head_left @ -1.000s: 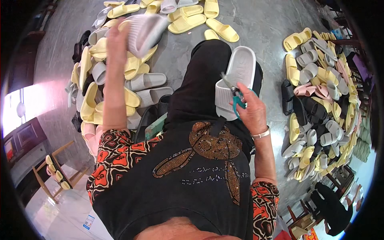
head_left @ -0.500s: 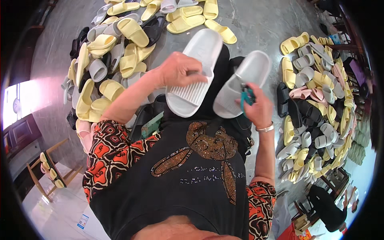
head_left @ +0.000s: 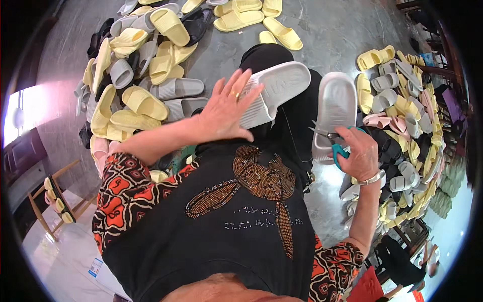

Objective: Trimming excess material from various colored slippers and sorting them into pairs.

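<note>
My left hand is open, its fingers spread over the ribbed strap of a light grey slide slipper. That slipper lies slanted across my black-clad lap, toe end toward the hand. In my right hand are small scissors with teal handles, their blades apart and pointing left. The blades cross in front of a second grey slipper, right of my knee. Fingers hide part of its lower end, and I cannot tell whether the right hand also grips it.
A heap of yellow, grey and black slippers covers the floor at left. Another large pile lies at right. Several yellow slippers sit ahead. A wooden rack stands far left; another person is at lower right.
My left hand has opened and spread its fingers. Its slipper has tilted over to the right. My right hand, the scissors and the second slipper have moved to the right, away from my lap.
</note>
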A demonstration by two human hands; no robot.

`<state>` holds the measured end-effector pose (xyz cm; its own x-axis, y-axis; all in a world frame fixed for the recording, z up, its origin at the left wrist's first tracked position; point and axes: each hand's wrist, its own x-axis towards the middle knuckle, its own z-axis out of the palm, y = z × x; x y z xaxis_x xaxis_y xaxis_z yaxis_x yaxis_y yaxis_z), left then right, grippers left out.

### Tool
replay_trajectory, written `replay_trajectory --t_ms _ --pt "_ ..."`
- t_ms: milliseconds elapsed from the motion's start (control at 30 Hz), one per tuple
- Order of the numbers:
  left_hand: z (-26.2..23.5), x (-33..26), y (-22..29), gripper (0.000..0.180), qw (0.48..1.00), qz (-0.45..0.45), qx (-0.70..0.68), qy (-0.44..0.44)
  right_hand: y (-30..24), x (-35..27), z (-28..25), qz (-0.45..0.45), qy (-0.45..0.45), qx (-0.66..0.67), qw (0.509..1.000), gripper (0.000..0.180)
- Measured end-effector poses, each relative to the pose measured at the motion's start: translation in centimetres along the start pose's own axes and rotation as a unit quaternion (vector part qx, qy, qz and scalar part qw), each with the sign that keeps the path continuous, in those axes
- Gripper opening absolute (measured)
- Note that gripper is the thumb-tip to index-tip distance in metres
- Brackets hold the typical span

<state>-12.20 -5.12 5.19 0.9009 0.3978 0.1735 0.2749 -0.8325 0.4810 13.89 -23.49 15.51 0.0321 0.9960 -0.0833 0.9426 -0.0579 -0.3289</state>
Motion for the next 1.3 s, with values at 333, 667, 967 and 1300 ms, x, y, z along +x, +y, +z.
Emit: replay_trajectory --t_ms 333,667,967,1300 --pt "-0.8 1.8 -3.5 0.093 0.986 0.106 0.01 -0.132 0.0 3.9 0.0 -0.143 -0.159 -0.018 0.977 0.032" --pt "-1.2 2.3 -5.4 0.088 0.982 0.089 -0.031 -0.164 -1.7 2.5 0.9 -0.129 -0.263 0.006 0.956 0.03" --pt "-1.4 3.8 -4.3 0.087 0.979 0.136 -0.006 -0.154 -0.9 5.6 5.0 -0.231 -0.175 0.073 0.954 0.041" --pt "-1.0 3.4 -4.8 0.078 0.981 0.112 -0.014 -0.158 2.7 -4.6 6.7 0.092 0.075 0.199 0.973 0.051"
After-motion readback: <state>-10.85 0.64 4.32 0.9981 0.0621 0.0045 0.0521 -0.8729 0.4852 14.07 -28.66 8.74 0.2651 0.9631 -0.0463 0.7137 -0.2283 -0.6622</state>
